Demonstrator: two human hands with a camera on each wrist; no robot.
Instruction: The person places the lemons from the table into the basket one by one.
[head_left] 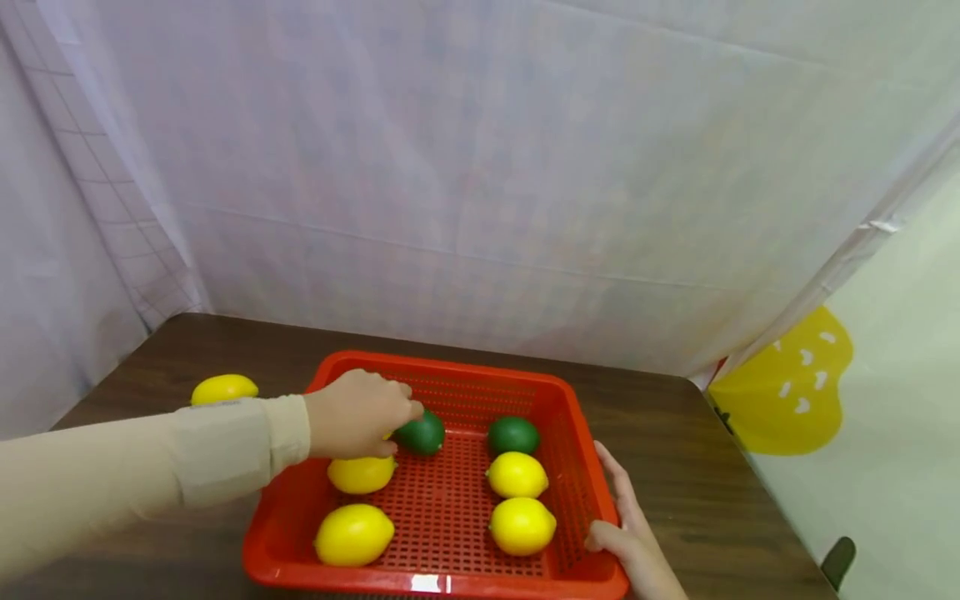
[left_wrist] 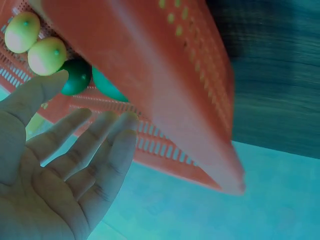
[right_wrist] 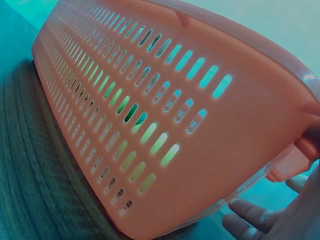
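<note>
In the head view a red plastic basket holds several yellow lemons and two green limes. My left hand reaches over its left side, beside the left lime and above a lemon. The left wrist view shows this hand's fingers spread apart, with nothing between thumb and fingers. My right hand grips the basket's right rim, thumb over the edge and fingers along the outer wall. In the right wrist view its fingers appear by the basket's corner.
The basket stands on a dark wood table. Another lemon lies on the table left of the basket, behind my left forearm. A pale curtain hangs behind the table. A yellow shape is at the right.
</note>
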